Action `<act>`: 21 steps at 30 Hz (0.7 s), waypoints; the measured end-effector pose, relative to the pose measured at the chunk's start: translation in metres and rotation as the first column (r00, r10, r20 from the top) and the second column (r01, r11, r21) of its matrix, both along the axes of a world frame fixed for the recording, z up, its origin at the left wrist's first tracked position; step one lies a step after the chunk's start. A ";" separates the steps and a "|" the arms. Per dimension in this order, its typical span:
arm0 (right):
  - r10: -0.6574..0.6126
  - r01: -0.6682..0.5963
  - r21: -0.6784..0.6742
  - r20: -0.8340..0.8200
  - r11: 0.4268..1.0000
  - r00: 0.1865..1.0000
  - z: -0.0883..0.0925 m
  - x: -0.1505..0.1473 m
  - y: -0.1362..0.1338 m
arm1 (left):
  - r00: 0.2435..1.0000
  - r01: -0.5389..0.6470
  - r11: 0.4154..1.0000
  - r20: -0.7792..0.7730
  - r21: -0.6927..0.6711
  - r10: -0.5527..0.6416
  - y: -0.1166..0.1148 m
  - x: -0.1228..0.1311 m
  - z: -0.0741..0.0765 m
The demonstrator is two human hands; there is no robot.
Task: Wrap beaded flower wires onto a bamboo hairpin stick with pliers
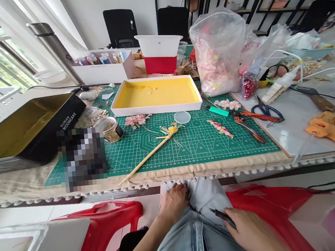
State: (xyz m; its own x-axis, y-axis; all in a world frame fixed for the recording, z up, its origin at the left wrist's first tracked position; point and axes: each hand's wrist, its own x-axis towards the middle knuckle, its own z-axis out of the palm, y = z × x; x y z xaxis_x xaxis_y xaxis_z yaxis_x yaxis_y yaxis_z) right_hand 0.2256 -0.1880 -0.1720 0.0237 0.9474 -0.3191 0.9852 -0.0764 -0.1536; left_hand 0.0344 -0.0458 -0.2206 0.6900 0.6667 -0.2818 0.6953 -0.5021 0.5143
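My left hand rests on my knee below the table edge, fingers draped over the jeans, with no object showing in it. Over my lap, my right hand is closed around a small black tool with a pointed tip; its exact kind I cannot make out. On the green cutting mat above my hands lies a wooden stick with gold wires and a yellow flower at one end. Pink flower pieces, a red-and-pink beaded piece and a round clear lid lie around it.
A white-rimmed box with a yellow inside stands behind the stick. A black tin and a jar of gold bits are left; pliers, scissors, a glue bottle and a bag of flowers are right. Red stools flank me.
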 end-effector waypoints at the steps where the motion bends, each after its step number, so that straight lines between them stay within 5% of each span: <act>1: -0.004 0.004 0.001 -0.008 1.000 1.000 -0.001 -0.001 -0.002 | 1.000 0.012 1.000 -0.002 -0.006 -0.012 0.001 0.001 -0.003; 7: -0.034 0.034 0.001 -0.050 0.999 0.998 0.002 -0.005 -0.009 | 0.998 -0.048 0.996 0.031 -0.071 0.050 -0.002 -0.004 -0.002; 12: -0.062 0.061 -0.010 -0.088 0.998 0.994 0.008 0.004 -0.012 | 0.972 -0.155 0.970 0.147 -0.186 0.184 -0.008 -0.016 0.017; 16: -0.080 0.078 -0.023 -0.109 0.997 0.991 0.011 0.009 -0.013 | 0.933 -0.156 0.938 0.266 -0.310 0.244 -0.015 -0.020 0.053; 21: -0.097 0.095 -0.019 -0.131 0.995 0.987 0.014 0.011 -0.015 | 0.891 -0.118 0.913 0.363 -0.391 0.271 -0.015 -0.014 0.123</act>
